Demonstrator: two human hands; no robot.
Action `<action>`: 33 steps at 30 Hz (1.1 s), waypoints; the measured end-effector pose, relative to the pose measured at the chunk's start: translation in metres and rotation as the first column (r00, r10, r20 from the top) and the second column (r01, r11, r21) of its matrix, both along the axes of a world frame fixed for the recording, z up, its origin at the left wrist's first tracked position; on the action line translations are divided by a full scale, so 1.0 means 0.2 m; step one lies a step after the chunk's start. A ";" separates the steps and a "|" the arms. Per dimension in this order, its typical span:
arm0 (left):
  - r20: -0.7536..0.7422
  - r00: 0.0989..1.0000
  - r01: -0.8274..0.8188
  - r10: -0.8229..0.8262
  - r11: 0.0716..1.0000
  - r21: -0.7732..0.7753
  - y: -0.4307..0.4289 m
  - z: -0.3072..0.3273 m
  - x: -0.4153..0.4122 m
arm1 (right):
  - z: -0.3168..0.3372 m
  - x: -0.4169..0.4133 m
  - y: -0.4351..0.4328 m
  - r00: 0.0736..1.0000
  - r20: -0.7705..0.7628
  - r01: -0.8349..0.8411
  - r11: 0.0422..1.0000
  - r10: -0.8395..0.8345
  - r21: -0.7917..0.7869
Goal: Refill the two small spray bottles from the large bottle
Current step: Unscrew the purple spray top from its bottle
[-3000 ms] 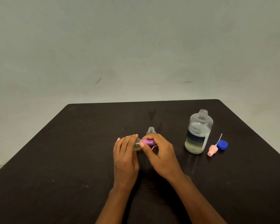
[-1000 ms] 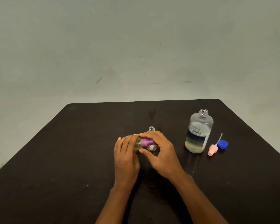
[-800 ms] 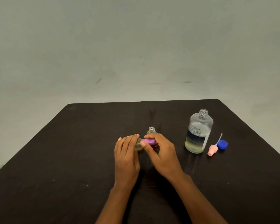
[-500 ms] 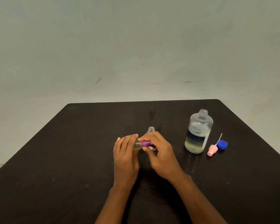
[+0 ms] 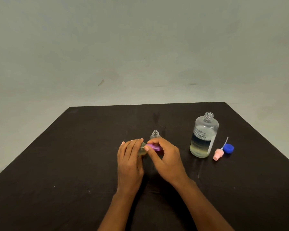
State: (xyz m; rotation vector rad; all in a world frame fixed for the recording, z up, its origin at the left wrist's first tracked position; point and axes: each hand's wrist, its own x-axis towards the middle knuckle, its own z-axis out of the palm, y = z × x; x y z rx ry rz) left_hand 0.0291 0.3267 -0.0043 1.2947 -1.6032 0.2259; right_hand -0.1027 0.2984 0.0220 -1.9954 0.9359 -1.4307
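Observation:
At the middle of the dark table (image 5: 73, 164) my left hand (image 5: 129, 162) grips a small clear spray bottle (image 5: 142, 150) holding yellowish liquid, tilted on its side. My right hand (image 5: 165, 160) pinches that bottle's purple spray cap (image 5: 153, 147) at the neck. Just behind my fingers a second small bottle (image 5: 155, 135) stands upright and uncapped, its lower part hidden. The large clear bottle (image 5: 203, 136) stands open to the right, about a third full of pale liquid.
A pink spray head with its dip tube (image 5: 218, 153) lies right of the large bottle, beside a blue screw cap (image 5: 228, 148). A plain grey wall rises behind the table's far edge.
My right fingers have kept shifting around the purple cap on the small bottle, in turning motions. Both hands stay in the same place and the other objects have not moved.

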 end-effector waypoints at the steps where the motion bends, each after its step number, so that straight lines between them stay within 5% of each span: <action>1: -0.001 1.000 -0.002 0.002 1.000 0.004 0.00 0.00 0.00 | 0.00 0.00 0.00 1.000 -0.010 -0.009 1.000 0.009 -0.009; 9: -0.003 1.000 -0.020 0.020 1.000 0.011 -0.01 -0.01 0.00 | 0.02 -0.02 -0.01 0.993 -0.030 -0.113 0.984 0.110 -0.137; 20: 0.007 1.000 -0.011 0.012 1.000 -0.018 -0.01 -0.01 0.00 | 0.01 -0.01 0.00 1.000 0.009 0.012 1.000 -0.012 0.004; 33: -0.001 1.000 -0.016 0.016 1.000 0.008 -0.01 -0.02 0.00 | 0.02 -0.01 0.00 0.993 -0.027 -0.120 0.985 0.118 -0.121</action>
